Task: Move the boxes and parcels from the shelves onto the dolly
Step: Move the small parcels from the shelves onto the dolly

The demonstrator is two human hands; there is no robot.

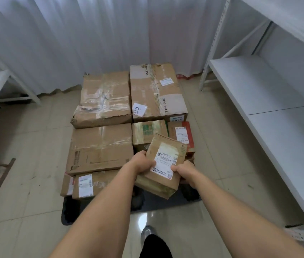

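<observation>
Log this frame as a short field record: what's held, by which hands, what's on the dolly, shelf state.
held item: small brown parcel with a white shipping label, tilted
left hand: grips the parcel's left edge
right hand: grips the parcel's right edge
parcel position: above the near right part of the dolly, not yet set down
on dolly: TP-LINK box far right, taped box far left, flat box in front of it, smaller parcels near
right shelf: visible boards bare
backdrop: white curtain
</observation>
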